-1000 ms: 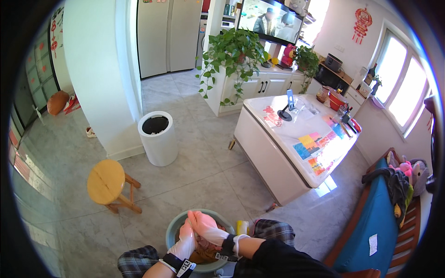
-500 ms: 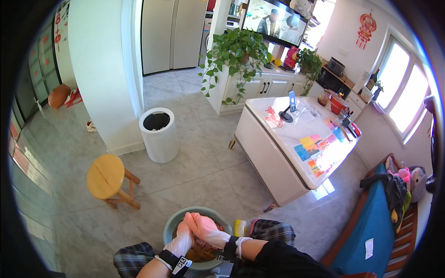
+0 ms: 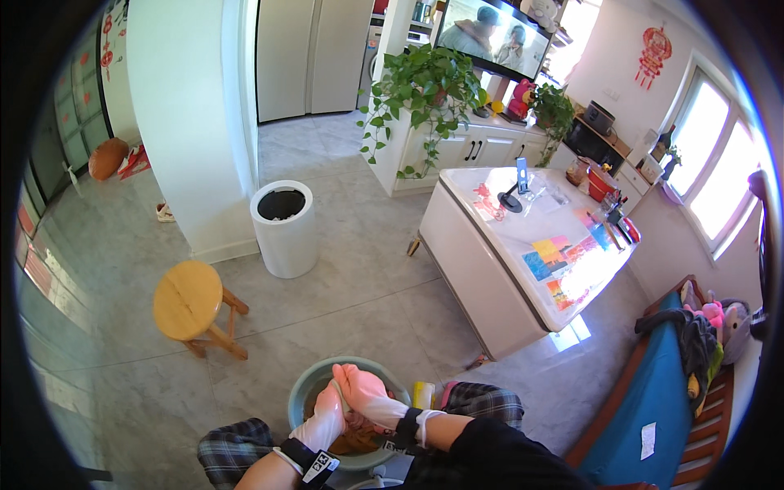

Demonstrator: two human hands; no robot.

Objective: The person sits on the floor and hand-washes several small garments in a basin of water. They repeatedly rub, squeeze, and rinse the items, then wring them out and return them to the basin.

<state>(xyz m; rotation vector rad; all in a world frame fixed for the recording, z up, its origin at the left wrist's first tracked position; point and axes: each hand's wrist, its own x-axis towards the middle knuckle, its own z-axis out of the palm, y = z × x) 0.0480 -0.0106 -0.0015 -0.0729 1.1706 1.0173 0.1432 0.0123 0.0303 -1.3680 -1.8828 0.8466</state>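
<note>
Both my hands, in pale gloves that look pink over the fingers, are pressed together above a grey-green basin (image 3: 303, 388) between my knees. My left hand (image 3: 325, 416) is closed at the near left, and my right hand (image 3: 363, 394) is closed against it. Bunched pinkish cloth (image 3: 356, 423) shows just below and between them; the fingers hide most of what they grip. Lower in the basin lies a brownish-orange mass (image 3: 351, 443), seemingly wet cloth. Black straps circle both wrists.
A yellow container (image 3: 423, 395) stands right of the basin. A round wooden stool (image 3: 188, 300) is ahead on the left, with a white bin (image 3: 286, 245) beyond it. A white table (image 3: 490, 261) stands ahead right, a blue-covered bench (image 3: 629, 408) farther right.
My hands stay pressed together over the basin, the fingers slightly shifted, with a narrow gap now showing between them. The view has tilted slightly, and the television picture differs.
</note>
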